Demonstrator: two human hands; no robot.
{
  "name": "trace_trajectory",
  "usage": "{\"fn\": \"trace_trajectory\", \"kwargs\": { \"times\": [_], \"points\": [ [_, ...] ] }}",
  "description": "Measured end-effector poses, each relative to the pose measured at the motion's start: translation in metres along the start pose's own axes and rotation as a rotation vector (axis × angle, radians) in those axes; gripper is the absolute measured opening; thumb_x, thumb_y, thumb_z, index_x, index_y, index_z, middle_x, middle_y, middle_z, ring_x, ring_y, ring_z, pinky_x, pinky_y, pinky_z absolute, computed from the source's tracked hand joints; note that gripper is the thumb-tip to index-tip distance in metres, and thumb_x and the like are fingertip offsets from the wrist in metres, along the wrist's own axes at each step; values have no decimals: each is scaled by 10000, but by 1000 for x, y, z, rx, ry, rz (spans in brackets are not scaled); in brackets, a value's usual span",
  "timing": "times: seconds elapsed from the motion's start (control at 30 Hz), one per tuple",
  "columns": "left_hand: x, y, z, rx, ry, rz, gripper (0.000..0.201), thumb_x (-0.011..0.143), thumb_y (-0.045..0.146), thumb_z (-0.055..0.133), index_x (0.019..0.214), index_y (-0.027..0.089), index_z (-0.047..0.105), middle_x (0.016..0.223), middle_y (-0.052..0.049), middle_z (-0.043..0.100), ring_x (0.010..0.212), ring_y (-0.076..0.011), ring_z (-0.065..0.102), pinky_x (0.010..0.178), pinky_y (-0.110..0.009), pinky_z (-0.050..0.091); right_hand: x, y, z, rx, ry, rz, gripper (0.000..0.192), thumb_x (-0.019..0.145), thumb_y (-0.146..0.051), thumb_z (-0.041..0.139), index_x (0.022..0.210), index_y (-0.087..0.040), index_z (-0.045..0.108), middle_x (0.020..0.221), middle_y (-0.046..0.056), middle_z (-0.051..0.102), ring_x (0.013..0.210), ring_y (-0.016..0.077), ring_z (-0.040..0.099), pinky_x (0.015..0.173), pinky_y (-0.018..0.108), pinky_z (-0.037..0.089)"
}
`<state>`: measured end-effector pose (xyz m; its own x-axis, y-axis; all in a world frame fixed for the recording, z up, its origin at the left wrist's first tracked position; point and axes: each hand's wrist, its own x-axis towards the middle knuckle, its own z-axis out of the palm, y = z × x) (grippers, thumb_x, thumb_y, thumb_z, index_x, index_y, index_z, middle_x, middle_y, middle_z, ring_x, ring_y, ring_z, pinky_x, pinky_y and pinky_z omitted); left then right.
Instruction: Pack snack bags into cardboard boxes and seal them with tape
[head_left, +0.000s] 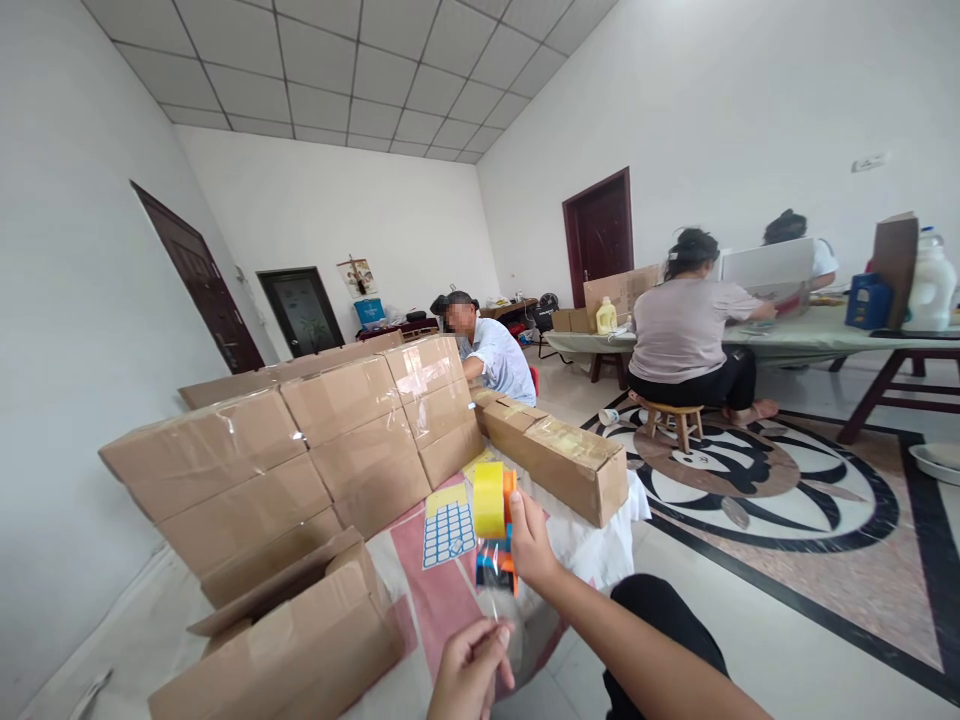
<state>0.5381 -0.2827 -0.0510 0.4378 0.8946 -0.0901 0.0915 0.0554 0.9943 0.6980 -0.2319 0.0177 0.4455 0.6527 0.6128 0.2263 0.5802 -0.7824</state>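
My right hand (531, 545) grips an orange tape dispenser (496, 545) with a yellow roll of tape (489, 500) on it, held above the table. My left hand (469, 670) pinches the free end of the clear tape (501, 625) that runs down from the dispenser. A cardboard box (300, 640) with raised flaps lies just left of my left hand. A sheet of blue and yellow labels (448, 525) lies on the cloth behind the dispenser.
Several taped boxes (247, 470) are stacked along the table's far side, and a long box (559, 455) lies at right. A person in a light shirt (495, 355) sits behind them. Two people sit at a green table (817, 335) with bottles.
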Motion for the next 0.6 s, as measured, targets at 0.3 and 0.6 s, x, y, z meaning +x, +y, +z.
{"fn": "trace_trajectory", "kwargs": {
  "times": [0.3,0.6],
  "points": [
    [-18,24,-5,103,4,0,760,702,854,618,862,115,693,623,-57,653,322,-41,338,348,-202,152,11,-10,-14,-67,-92,-117,547,1027,-631,283,706,-234,480,634,21,527,570,175,446,581,323,349],
    [-8,-1,-5,497,246,347,490,943,575,490,732,194,715,667,-69,705,590,-177,640,570,-240,464,-5,-19,3,355,7,362,517,878,-702,563,769,-200,615,736,17,609,720,187,545,673,305,449]
  ]
}}
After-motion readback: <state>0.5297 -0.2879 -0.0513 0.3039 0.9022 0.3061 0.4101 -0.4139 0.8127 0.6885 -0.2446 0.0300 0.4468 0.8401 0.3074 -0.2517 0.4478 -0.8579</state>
